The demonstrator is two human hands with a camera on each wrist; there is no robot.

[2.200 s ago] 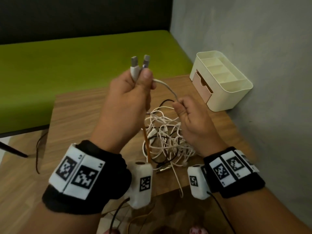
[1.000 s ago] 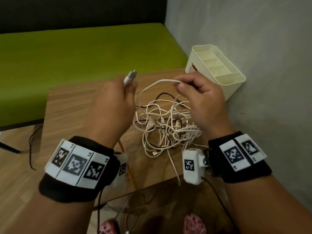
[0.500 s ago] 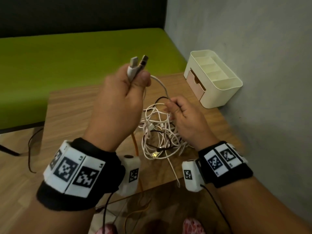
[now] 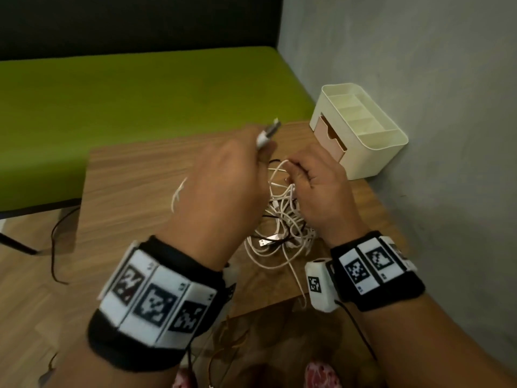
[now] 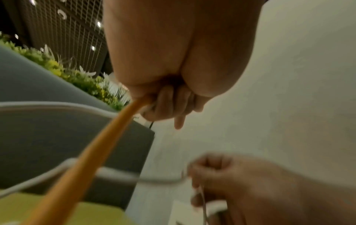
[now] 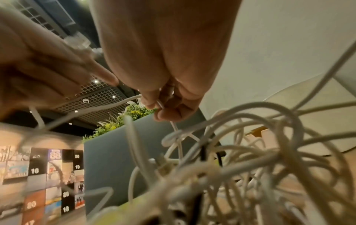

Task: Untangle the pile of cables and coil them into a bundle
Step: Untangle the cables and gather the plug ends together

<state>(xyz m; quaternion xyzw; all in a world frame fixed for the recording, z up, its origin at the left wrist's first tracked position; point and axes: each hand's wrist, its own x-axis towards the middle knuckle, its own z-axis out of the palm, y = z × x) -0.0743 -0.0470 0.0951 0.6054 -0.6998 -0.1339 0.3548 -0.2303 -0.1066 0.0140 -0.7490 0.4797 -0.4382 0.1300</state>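
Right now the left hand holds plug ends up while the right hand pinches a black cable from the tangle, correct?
Not quite: the right hand pinches a white cable, as the right wrist view shows. The left hand does hold the plug ends up above the tangle.

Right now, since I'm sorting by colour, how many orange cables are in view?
1. The orange cable runs down from the left hand's grip. The white tangle on the table could hide others.
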